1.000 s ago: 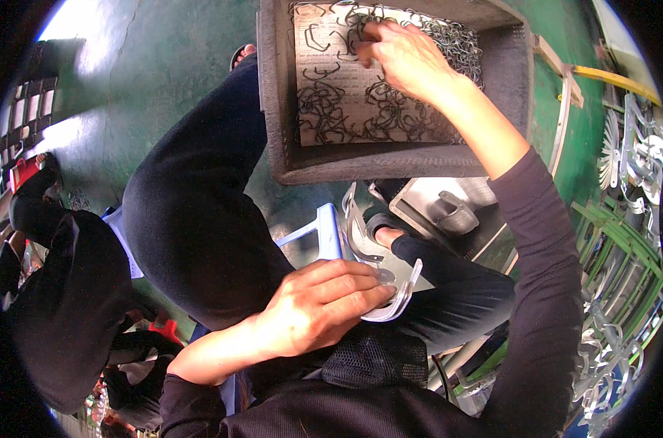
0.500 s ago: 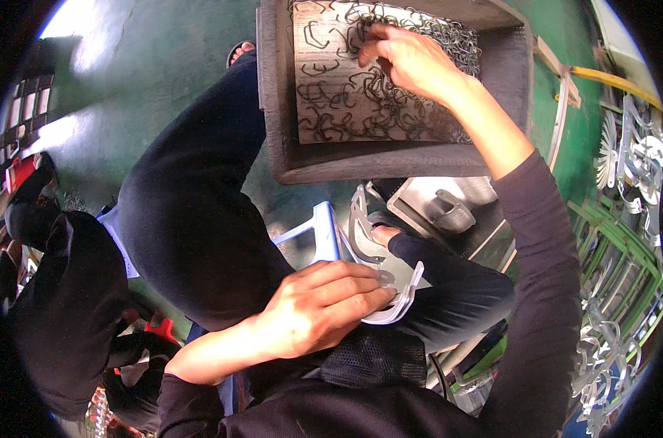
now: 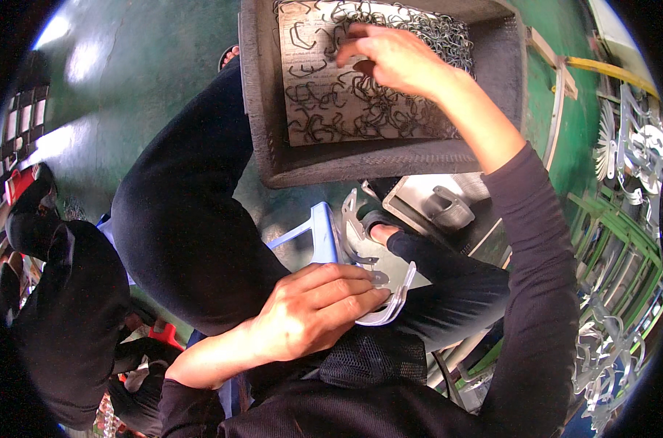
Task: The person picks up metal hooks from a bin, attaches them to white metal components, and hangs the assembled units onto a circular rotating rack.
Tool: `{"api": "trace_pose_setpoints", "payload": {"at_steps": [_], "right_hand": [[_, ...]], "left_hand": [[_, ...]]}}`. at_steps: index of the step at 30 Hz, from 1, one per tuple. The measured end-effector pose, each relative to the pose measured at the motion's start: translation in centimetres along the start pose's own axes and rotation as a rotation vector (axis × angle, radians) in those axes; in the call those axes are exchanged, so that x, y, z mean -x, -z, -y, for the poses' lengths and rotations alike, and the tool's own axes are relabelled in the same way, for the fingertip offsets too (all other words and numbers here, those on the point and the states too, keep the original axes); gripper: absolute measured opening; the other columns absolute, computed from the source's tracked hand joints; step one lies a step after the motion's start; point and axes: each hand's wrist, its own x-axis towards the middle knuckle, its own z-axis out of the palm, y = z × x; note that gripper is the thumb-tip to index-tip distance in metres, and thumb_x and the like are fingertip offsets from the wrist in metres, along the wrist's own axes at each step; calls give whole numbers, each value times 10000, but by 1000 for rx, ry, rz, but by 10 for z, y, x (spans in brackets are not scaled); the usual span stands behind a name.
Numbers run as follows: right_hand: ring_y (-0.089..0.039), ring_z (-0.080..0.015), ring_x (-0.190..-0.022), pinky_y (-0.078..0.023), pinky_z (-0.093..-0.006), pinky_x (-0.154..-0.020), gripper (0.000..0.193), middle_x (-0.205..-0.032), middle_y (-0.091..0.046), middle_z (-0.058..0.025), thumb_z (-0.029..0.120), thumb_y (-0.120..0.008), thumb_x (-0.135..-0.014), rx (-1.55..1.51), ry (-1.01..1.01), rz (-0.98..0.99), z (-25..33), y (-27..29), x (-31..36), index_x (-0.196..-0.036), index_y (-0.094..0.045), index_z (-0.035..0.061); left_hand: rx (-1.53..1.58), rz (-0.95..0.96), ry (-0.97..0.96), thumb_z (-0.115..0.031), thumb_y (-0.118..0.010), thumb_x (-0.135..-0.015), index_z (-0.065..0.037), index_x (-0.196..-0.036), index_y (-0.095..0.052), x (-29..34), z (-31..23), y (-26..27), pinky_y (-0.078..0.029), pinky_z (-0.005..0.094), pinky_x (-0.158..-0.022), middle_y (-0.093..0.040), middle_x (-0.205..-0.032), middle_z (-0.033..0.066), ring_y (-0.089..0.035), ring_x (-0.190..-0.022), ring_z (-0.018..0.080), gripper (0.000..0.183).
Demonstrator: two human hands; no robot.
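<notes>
My left hand (image 3: 313, 310) rests over my lap, its fingers closed on a grey metal bracket (image 3: 397, 274). The bracket is a flat plate with curved arms; one arm curls up past my fingertips and another reaches toward my foot. My palm hides part of it. Above the dark plastic bin (image 3: 390, 162), my right hand (image 3: 401, 62) is bent with thumb and fingers apart, and I see nothing between them. Under and around it lie many bent wire clips (image 3: 313, 95), loose on a printed sheet (image 3: 295, 55) and heaped thickly toward the bin's right side.
Below the bin sits a grey tray (image 3: 419, 193) with a curved dark part (image 3: 449, 208) in it. A light blue plastic stool (image 3: 322, 230) stands beside my leg. Green racks (image 3: 623, 248) and silver metal parts (image 3: 641, 146) line the right. A co-worker (image 3: 68, 314) sits at left.
The bin has shifted slightly left in view, and my right hand has gone left with it, still over the clips. My left hand keeps its hold on the bracket.
</notes>
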Motion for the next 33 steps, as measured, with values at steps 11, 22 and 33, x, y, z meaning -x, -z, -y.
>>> {"api": "trace_pose_setpoints", "payload": {"at_steps": [11,22,33], "right_hand": [[-575,-310,-941,-481,-416,-766,326,-1018,-570,-109,7,-524,-697,158,-73,-38,-6,2,5,-970,-643,140],[-595,-318,-900,-492,-395,-769,281,-1016,-576,-102,48,-497,-785,342,-369,-271,-28,-3,-11,-1002,-646,147],[-591,-326,-891,-501,-391,-760,393,-1041,-535,-119,-7,-458,-789,177,-275,-211,-11,-9,-22,-1113,-593,170]], "left_hand": [[14,7,-2,0,-646,-620,-15,-996,-611,0,0,0,-506,319,-749,-618,-929,99,-608,-890,229,378],[33,21,20,1,-638,-629,-27,-1018,-600,1,-3,2,-503,319,-758,-609,-959,85,-600,-913,224,392],[6,23,-9,-1,-639,-619,-19,-1024,-593,0,-2,1,-502,316,-770,-607,-956,86,-598,-917,220,407]]}}
